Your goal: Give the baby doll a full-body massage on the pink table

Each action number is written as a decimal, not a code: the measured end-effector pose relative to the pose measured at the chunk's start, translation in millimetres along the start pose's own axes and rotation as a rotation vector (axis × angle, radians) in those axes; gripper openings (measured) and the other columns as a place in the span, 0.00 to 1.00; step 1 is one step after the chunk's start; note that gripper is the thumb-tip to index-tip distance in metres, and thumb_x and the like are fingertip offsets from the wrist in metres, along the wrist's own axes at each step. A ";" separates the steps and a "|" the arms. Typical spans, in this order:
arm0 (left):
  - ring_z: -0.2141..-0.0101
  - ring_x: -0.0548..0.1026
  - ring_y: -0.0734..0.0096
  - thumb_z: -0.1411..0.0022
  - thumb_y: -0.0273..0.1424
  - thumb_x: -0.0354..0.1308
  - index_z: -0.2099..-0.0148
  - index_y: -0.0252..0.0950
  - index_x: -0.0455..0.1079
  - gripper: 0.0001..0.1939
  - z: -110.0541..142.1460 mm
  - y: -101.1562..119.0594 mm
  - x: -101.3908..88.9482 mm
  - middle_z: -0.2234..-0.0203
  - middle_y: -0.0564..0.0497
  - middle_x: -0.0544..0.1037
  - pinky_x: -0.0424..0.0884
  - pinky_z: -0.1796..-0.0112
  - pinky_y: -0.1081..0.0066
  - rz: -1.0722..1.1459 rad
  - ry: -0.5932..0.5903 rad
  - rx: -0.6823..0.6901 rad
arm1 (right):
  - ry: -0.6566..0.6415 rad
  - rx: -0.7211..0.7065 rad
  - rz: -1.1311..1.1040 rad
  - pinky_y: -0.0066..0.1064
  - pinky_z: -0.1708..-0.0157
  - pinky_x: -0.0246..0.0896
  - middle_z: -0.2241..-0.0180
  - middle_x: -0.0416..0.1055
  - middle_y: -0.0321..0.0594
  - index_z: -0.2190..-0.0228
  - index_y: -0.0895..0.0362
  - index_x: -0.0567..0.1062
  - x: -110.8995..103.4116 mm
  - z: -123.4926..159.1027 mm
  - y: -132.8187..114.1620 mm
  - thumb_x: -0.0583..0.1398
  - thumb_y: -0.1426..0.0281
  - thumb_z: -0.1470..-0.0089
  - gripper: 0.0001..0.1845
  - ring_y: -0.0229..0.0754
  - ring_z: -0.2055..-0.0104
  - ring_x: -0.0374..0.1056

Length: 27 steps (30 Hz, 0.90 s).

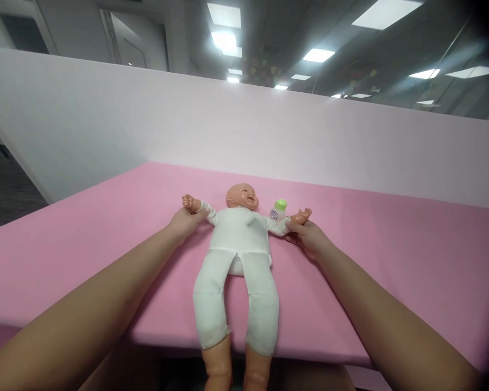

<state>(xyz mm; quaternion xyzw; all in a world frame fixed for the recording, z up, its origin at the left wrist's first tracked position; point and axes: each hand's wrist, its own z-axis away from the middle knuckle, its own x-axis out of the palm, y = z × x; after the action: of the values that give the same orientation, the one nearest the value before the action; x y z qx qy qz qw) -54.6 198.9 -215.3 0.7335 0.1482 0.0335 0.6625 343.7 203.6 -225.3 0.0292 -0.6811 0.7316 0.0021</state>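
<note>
A baby doll (pixel 238 244) in white cloth lies on its back on a pink table (pixel 391 255), head away from me, arms spread, legs hanging over the near edge. My left hand (pixel 185 222) is closed around the doll's arm on the left side, near its wrist. My right hand (pixel 309 238) grips the doll's other arm at the wrist. A small white bottle with a green cap (pixel 278 209) stands just behind that arm, beside the doll's head.
A pale pink partition wall (pixel 269 130) rises behind the table. Office ceiling lights show above it. The table's near edge (pixel 309 355) runs under the doll's shins. Dark floor lies at the far left.
</note>
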 end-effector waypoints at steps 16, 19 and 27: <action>0.49 0.77 0.47 0.42 0.43 0.70 0.43 0.47 0.77 0.25 51.5 35.9 35.2 0.49 0.46 0.80 0.72 0.45 0.54 -0.362 -0.132 0.449 | -0.034 -0.661 0.476 0.49 0.33 0.61 0.39 0.72 0.41 0.46 0.49 0.77 55.6 43.4 -5.3 0.65 0.68 0.41 0.21 0.54 0.35 0.66; 0.40 0.71 0.42 0.42 0.40 0.68 0.40 0.49 0.78 0.26 54.8 33.2 42.4 0.43 0.43 0.76 0.64 0.37 0.48 -0.501 -0.241 0.537 | -0.215 -0.793 0.758 0.55 0.28 0.51 0.34 0.66 0.37 0.40 0.44 0.75 59.6 44.6 1.8 0.60 0.75 0.40 0.29 0.54 0.29 0.58; 0.27 0.48 0.39 0.41 0.36 0.66 0.32 0.50 0.70 0.33 39.1 21.1 33.4 0.29 0.48 0.61 0.46 0.30 0.40 -0.656 -0.479 0.560 | -0.298 -0.833 0.942 0.59 0.28 0.48 0.29 0.58 0.34 0.39 0.43 0.74 66.0 42.1 5.0 0.56 0.81 0.44 0.36 0.54 0.25 0.48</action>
<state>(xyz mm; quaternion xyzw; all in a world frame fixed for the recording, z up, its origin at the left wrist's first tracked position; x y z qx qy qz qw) -9.4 168.5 -204.2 0.7852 0.2181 -0.3876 0.4309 279.3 158.8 -224.2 -0.1747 -0.8410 0.3167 -0.4025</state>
